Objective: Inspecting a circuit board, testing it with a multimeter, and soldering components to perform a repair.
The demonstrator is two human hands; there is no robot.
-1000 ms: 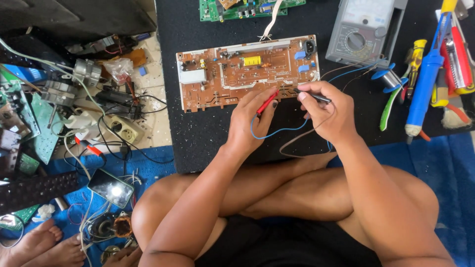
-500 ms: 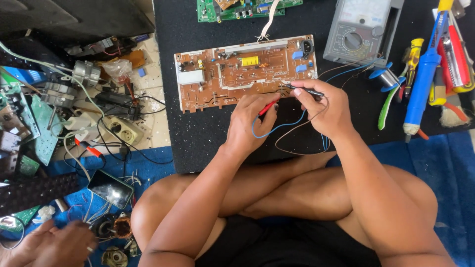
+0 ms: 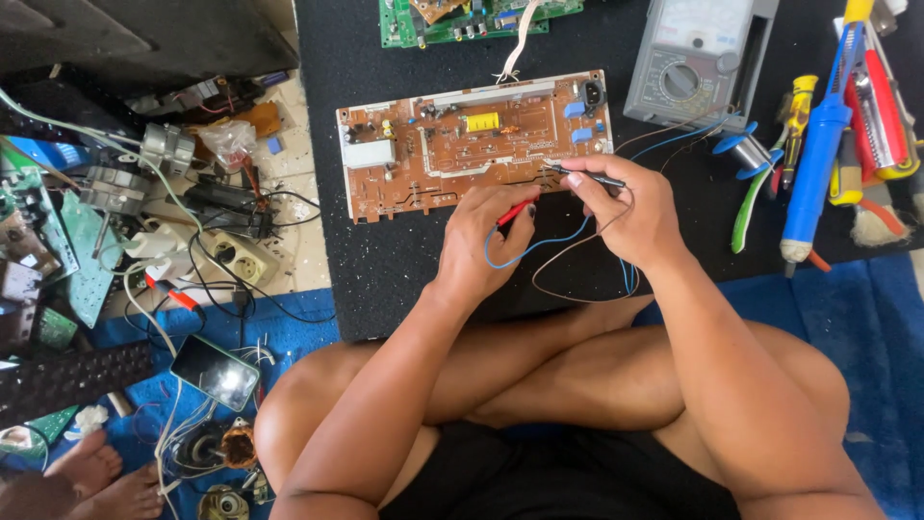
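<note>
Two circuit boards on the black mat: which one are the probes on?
The brown board, nearer the person. The right hand holds the black probe on its lower edge; the green board lies untouched at the mat's far edge.

Black mat (image 3: 385, 260), blue floor cloth (image 3: 847, 318)

Black mat (image 3: 385, 260) on the floor, a blue cloth (image 3: 857, 318) beside it, both strewn with electronics.

On the mat lie a brown circuit board (image 3: 452, 154), a green circuit board (image 3: 452, 21) above it at the top edge, a grey multimeter (image 3: 688, 63) to the right, and beyond it a blue desoldering pump (image 3: 818, 144), a yellow-handled screwdriver (image 3: 797, 106) and green-handled cutters (image 3: 751, 197). Left of the mat, on pale floor (image 3: 308, 125), sit a cream power strip (image 3: 236, 255) among black cables, loose metal parts and green boards. On the blue cloth at lower left lies a phone (image 3: 214, 371), face up, beside a dark keyboard (image 3: 67, 380).
</note>
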